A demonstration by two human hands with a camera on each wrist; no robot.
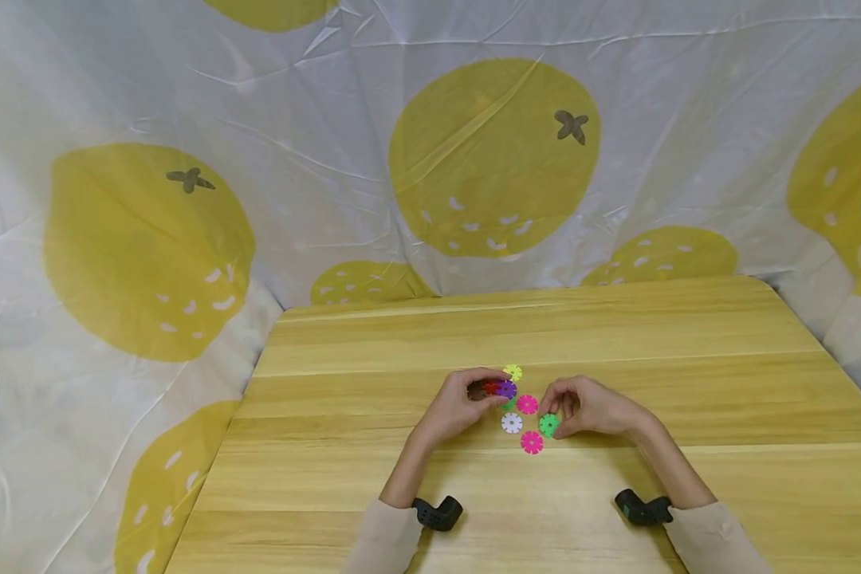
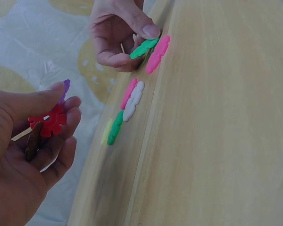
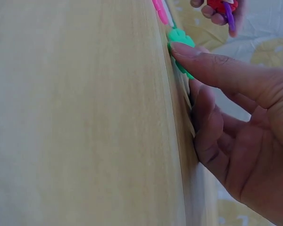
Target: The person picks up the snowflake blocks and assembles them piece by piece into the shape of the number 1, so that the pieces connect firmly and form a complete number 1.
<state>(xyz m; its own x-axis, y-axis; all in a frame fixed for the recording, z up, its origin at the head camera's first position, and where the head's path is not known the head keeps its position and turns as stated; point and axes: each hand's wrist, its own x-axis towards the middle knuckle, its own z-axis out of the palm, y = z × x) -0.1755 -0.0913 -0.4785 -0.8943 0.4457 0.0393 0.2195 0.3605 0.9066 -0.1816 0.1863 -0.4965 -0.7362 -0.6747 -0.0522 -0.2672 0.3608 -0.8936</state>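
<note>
My left hand (image 1: pixel 454 408) holds a small cluster of notched plastic discs above the table: a brown disc (image 2: pixel 33 141), a red disc (image 2: pixel 49 124) and a purple disc (image 1: pixel 506 389), set at angles to one another. Thumb and fingertips pinch the cluster near its purple end. To the right, my right hand (image 1: pixel 599 405) grips a bright green notched disc (image 1: pixel 548 425) between thumb and finger. Loose between the hands lie a white disc (image 1: pixel 512 422), two pink discs (image 1: pixel 527 404), a yellow disc (image 1: pixel 514 372) and another green disc (image 2: pixel 115 128), partly hidden behind the left hand in the head view.
Everything lies on a wood-grain table (image 1: pixel 330 446). Behind it hangs a pale cloth (image 1: pixel 316 199) printed with yellow fruit. Each wrist wears a black camera device (image 1: pixel 438 514) near the sleeve cuff.
</note>
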